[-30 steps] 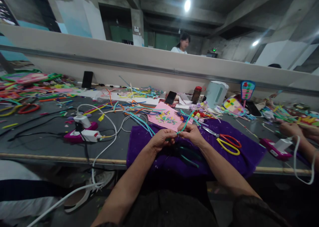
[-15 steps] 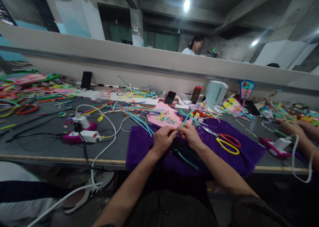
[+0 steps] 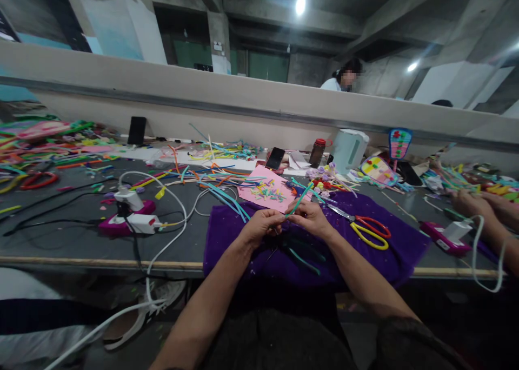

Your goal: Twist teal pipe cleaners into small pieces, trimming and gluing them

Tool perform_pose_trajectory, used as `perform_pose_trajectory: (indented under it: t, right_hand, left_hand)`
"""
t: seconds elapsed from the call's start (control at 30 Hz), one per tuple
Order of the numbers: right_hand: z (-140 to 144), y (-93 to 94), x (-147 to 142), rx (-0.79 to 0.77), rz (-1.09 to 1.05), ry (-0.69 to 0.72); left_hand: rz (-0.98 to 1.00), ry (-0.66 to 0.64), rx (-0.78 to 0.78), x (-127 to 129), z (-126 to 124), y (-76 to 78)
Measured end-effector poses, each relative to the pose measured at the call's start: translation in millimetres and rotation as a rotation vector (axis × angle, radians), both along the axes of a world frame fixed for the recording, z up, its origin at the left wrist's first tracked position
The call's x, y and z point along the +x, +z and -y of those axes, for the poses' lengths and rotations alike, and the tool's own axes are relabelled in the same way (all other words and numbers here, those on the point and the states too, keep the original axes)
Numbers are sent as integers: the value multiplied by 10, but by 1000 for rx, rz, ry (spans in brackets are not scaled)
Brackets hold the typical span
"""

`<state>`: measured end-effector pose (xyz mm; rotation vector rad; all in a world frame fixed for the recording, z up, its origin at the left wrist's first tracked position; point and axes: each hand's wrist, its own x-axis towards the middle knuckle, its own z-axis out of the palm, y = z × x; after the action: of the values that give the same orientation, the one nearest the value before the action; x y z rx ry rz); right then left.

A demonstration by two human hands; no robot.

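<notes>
Between my two hands is a teal pipe cleaner (image 3: 300,199), its free end slanting up and to the right. My left hand (image 3: 261,225) pinches its lower end. My right hand (image 3: 310,218) has thumb and fingers closed on the same pipe cleaner, close to the left fingertips. Both hands are over a purple cloth (image 3: 227,235). On the cloth to the right lie scissors (image 3: 371,233) with one red and one yellow handle. Below my hands lies another teal strip (image 3: 304,261). Just beyond is a pink sheet (image 3: 251,192) covered with small coloured snippets.
Power strips (image 3: 130,221) with white cables lie to the left. At the back stand a red-capped bottle (image 3: 317,152), a pale jug (image 3: 351,151) and a phone (image 3: 275,158). Loose pipe cleaners (image 3: 223,194) spread leftward. Another person's hands (image 3: 474,207) are at the right edge.
My left hand has turned, its fingers now curled more. The teal pipe cleaner shows more clearly above my right fingers. The person behind the partition appears farther right.
</notes>
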<state>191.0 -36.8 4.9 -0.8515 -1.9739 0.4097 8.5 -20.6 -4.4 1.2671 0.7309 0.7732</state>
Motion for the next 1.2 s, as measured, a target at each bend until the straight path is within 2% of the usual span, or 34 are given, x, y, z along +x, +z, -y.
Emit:
perform_pose_trajectory:
  t: [0.1, 0.2, 0.27, 0.37, 0.43, 0.5, 0.57, 0.67, 0.77, 0.87, 0.93, 1.0, 1.07, 1.13, 1.2]
  right_hand:
    - [9, -7, -13, 60, 62, -39]
    - [15, -16, -49, 52, 71, -84]
    - [14, -22, -80, -40, 18, -114]
    - [3, -30, -119, -296, -127, -132]
    - [-9, -30, -133, -469, -231, -100]
    - [-22, -29, -138, -590, -313, -61]
    - [-32, -27, -139, -655, -352, -38]
    - [-34, -24, -142, -637, -353, -36]
    - [-19, -5, -139, -550, -327, -31]
    - [0, 25, -112, -498, -315, -2]
    - [10, 38, -87, -527, -318, 59]
    - [19, 37, -74, -614, -320, 157]
    - [31, 27, -81, -674, -332, 250]
    - [45, 22, -106, -607, -366, 279]
    - [60, 30, -133, -440, -379, 255]
  left_hand:
    - [9, -5, 10, -3, -6, -11]
    - [-11, 64, 125, 11, 7, -9]
    - [-85, 167, 309, 29, 25, -7]
    - [-301, 359, 765, 53, 61, -11]
    - [-444, 437, 1060, 64, 82, -21]
    - [-529, 463, 1231, 70, 95, -32]
    - [-553, 470, 1267, 74, 97, -42]
    - [-485, 459, 1110, 75, 81, -44]
    - [-316, 398, 763, 65, 48, -29]
    - [-123, 209, 319, 35, 7, -8]
    - [-27, 38, 91, 9, -14, 4]
    - [31, -87, -27, -12, -26, 14]
    - [65, -145, -82, -23, -30, 24]
    - [85, -159, -113, -26, -29, 32]
    - [94, -162, -123, -25, -26, 35]
